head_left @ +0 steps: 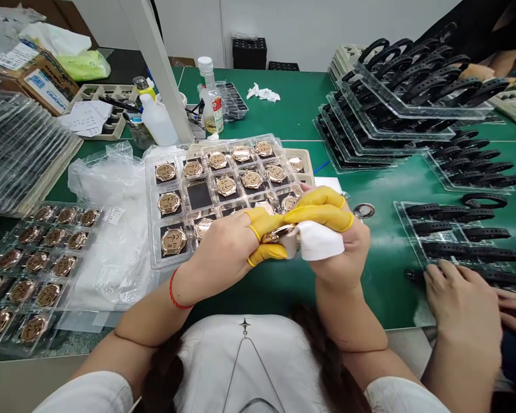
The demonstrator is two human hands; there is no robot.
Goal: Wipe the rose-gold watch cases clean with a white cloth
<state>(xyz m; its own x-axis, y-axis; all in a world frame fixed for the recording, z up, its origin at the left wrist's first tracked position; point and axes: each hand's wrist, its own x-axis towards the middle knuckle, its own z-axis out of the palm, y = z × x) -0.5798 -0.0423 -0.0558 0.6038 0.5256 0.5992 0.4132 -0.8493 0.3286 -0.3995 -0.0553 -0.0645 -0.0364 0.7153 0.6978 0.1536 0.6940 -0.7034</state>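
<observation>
My left hand (pixel 227 249), with yellow finger cots, grips a rose-gold watch case (pixel 279 233) by its edge. Yellow cots also cover fingers of my right hand (pixel 335 229), which presses a folded white cloth (pixel 321 241) at the watch case's right side. Both hands meet above the table's front part. Just behind them lies a clear tray (pixel 152 229) of rose-gold watch cases, back faces up, with one bare black slot (pixel 200 195). My fingers hide part of the held case and the tray's front right corner.
At the left are a tray of watch cases (pixel 36 262) and stacked clear trays (pixel 21 149). Bottles (pixel 159 120) stand behind. Stacked trays of black straps (pixel 404 109) fill the right back. Another person's hand (pixel 460 298) rests by a strap tray at the right.
</observation>
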